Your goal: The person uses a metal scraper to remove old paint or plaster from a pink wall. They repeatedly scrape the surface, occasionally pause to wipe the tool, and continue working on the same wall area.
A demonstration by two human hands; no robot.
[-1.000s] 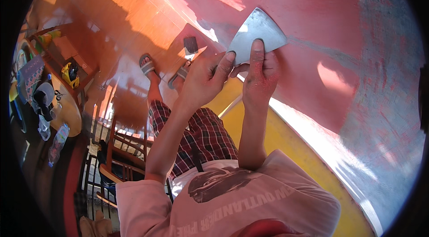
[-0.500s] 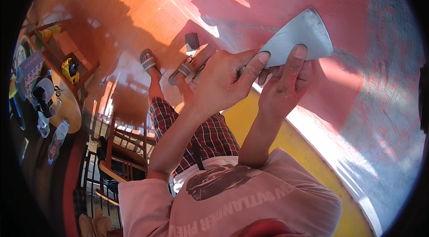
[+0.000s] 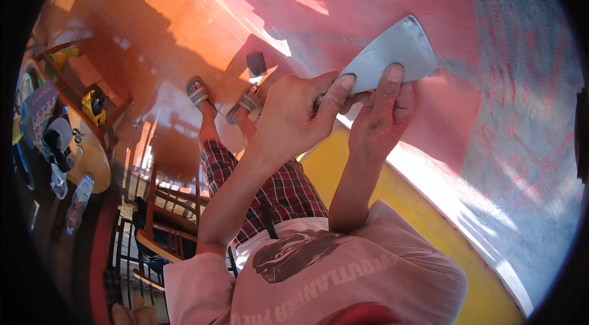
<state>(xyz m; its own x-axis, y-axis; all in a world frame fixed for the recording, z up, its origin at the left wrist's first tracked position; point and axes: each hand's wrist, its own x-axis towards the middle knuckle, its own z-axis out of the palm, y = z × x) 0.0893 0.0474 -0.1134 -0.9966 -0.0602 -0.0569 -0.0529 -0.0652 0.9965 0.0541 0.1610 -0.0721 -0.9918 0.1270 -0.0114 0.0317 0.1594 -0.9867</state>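
Left hand [image 3: 299, 109] pinches the putty knife [image 3: 402, 46] at its narrow eight-o'clock end; right hand [image 3: 379, 124] pinches its six-o'clock edge, thumb uppermost

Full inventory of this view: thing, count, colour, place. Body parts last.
Scraper: 1, silver-grey, in both hands
Painted surface: 1, pink and grey, upper right
Yellow strip: 1, yellow, lower right
Tiled floor: 1, orange, upper left
Block: 1, dark, near the feet
Table: 1, light brown, far left
Scissors: 1, black, on table
Bottle: 1, clear, far left
Wooden chair: 1, brown, lower left
Other clutter at left: uncountable, mixed colours
Sandals: 2, greyish, on feet
Shorts: 1, dark red plaid, centre
Shirt: 1, pale with dark print, bottom
Left hand: 1, flecked, at scraper's handle end
Right hand: 1, pink-dusted, thumb on blade
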